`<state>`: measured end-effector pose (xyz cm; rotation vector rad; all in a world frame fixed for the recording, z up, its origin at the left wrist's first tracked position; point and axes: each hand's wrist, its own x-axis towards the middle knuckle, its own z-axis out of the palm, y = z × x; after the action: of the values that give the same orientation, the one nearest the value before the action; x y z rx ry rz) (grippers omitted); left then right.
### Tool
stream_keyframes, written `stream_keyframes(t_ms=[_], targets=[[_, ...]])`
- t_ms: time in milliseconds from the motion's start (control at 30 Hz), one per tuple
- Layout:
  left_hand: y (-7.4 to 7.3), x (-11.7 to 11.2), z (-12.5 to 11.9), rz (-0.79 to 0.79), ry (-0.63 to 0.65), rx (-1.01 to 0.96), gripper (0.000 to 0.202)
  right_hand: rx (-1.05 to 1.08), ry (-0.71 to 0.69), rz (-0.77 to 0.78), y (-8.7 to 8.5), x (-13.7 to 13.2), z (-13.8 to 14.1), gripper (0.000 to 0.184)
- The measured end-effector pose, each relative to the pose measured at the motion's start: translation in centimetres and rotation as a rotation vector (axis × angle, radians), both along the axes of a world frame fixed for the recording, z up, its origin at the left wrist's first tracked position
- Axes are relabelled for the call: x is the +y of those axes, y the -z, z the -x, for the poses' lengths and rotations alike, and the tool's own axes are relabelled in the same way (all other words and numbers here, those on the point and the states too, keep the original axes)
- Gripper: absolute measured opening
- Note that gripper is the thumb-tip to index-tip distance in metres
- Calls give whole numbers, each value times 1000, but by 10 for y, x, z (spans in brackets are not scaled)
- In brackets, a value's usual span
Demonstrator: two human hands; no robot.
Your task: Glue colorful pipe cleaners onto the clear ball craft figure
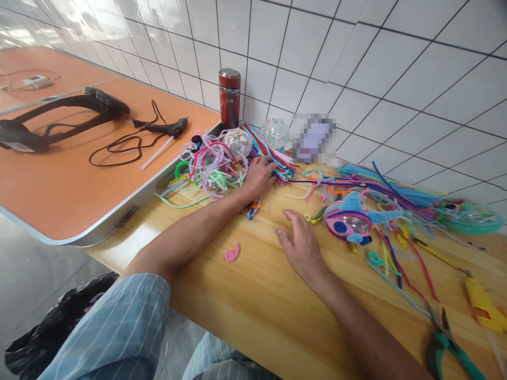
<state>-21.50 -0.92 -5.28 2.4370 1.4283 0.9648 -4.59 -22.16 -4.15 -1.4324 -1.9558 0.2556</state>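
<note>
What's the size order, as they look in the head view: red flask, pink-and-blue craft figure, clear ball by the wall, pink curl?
1. Pink-and-blue craft figure
2. Red flask
3. Clear ball
4. Pink curl
Apparent size only.

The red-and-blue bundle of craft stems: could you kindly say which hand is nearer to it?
Left. The left hand reaches onto the bundle; the right hand is apart from it, to its right and nearer the camera.
</note>
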Motion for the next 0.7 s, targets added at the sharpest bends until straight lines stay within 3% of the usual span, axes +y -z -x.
stream_keyframes(t_ms=[200,367,533,700], targets=[[-2,0,-1,7,5,-6,32,99,153,-27,11,67,3,37],[-3,-1,0,14,-2,-19,28,112,226,-70,20,113,4,43],[-2,-1,0,29,16,-28,28,120,265,-81,24,137,3,40],[-2,-2,-1,42,31,-42,33,135,272,-66,28,143,2,40]])
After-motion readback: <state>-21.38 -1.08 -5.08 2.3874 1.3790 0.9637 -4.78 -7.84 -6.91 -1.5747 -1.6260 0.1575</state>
